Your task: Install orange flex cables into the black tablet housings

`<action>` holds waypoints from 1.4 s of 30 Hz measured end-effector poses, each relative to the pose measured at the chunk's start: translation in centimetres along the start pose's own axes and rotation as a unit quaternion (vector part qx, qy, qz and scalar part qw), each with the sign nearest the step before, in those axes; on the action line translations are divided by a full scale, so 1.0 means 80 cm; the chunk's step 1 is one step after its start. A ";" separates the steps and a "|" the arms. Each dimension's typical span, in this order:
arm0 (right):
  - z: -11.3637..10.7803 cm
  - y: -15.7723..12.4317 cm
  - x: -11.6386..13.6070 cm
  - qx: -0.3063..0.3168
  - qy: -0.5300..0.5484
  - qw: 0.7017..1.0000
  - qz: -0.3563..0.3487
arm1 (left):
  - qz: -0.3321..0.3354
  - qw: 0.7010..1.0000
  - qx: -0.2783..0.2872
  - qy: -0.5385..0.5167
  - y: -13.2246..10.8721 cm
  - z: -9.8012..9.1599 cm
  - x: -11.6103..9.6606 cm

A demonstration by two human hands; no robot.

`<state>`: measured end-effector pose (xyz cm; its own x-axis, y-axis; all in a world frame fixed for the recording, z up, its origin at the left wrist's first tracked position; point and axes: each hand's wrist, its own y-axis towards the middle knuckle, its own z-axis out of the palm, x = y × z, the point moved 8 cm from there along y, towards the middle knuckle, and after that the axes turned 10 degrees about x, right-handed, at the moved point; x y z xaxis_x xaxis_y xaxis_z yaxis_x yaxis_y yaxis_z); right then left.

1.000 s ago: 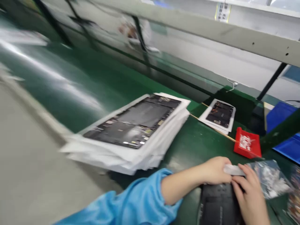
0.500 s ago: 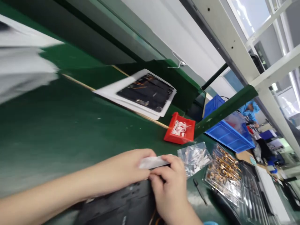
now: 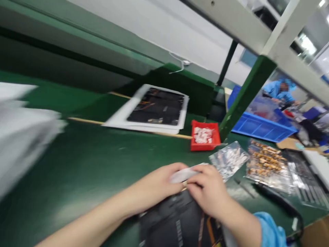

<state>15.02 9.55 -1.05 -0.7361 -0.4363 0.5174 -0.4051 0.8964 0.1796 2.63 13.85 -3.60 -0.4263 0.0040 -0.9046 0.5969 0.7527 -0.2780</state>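
Pinching the white strip (image 3: 186,174) between both hands, I hold it just above the top edge of the black panel (image 3: 174,219), though I can't tell whether the two touch. What has changed is mostly my view, which has swung right and levelled out, while my hands have stayed together on the strip. At the far left, the stack of white sheets (image 3: 23,130) has slid to the frame's edge, now a blur on the green table (image 3: 77,154). Beyond it, a dark electronic panel (image 3: 155,106) lies on a white sheet (image 3: 115,123). My left hand (image 3: 159,187) comes in from the lower left, its fingers (image 3: 177,169) closed on the strip's near end. My right hand (image 3: 209,190), with a blue cuff (image 3: 269,228) at the wrist, curls its fingers (image 3: 203,175) over the other end — both clenched, neither released. Past them sit a red tray (image 3: 205,145) of white bits, a clear bag of white pieces (image 3: 228,159), a bag of brown-and-gold parts (image 3: 267,164) and a black cable (image 3: 280,202). Further right — more fully in view now — are a blue plastic crate (image 3: 262,130) and a co-worker (image 3: 279,91) in a blue gown.
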 end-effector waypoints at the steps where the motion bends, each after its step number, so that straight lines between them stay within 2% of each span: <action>1: -0.001 -0.004 -0.002 -0.004 0.034 0.999 0.001 | 0.006 0.999 0.034 -0.022 -0.004 0.006 -0.006; 6: 0.003 -0.018 -0.018 0.025 0.150 0.988 0.008 | -0.035 0.992 0.085 -0.084 -0.009 0.015 0.006; 10: 0.002 -0.020 -0.028 0.060 0.191 0.979 0.045 | -0.052 0.986 0.096 -0.127 -0.013 0.018 0.010; 18: 0.001 -0.021 -0.039 0.098 0.265 0.947 0.152 | -0.040 0.973 0.108 -0.200 -0.015 0.025 0.008; 21: 0.000 -0.020 -0.040 0.116 0.290 0.934 0.172 | -0.034 0.965 0.116 -0.231 -0.014 0.030 0.010; 26: 0.001 -0.018 -0.040 0.153 0.322 0.915 0.187 | -0.032 0.963 0.099 -0.248 -0.010 0.031 0.015; 35: 0.009 -0.030 -0.051 0.174 0.378 0.871 0.261 | -0.023 0.947 0.081 -0.309 -0.007 0.036 0.018; 42: 0.005 -0.036 -0.058 0.183 0.359 0.867 0.294 | -0.026 0.946 0.072 -0.316 -0.006 0.040 0.017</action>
<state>19.36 9.00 -4.34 -0.3997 0.3667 0.8401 -0.3153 0.8056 -0.5017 3.91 11.37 -5.70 0.0066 -0.4579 -0.8890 0.6920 0.6439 -0.3265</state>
